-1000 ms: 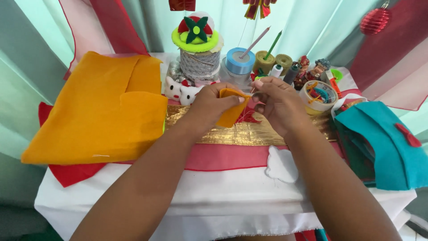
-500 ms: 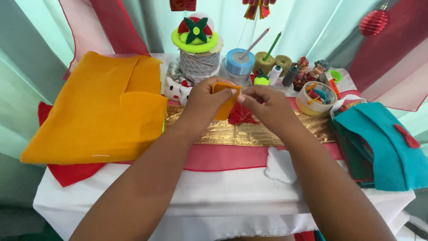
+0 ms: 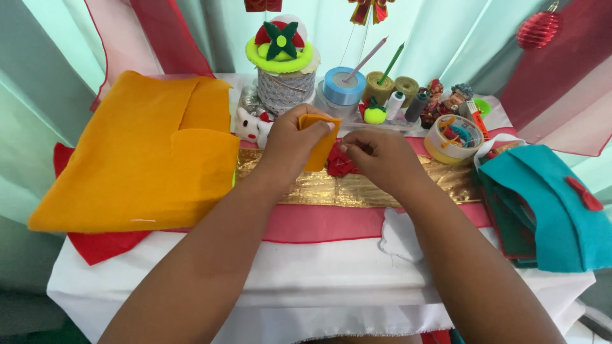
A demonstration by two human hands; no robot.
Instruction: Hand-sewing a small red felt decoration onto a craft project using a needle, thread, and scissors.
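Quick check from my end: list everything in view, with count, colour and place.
small felt piece: one, orange, held above the gold strip
folded felt: one stack, orange, table left
felt pile: one, teal and green, table right
gold strip: one, across table centre
tape roll: one, blue, back centre
tape ring: one, cream, back right
left hand: pinching the small felt piece
right hand: beside it, fingers curled
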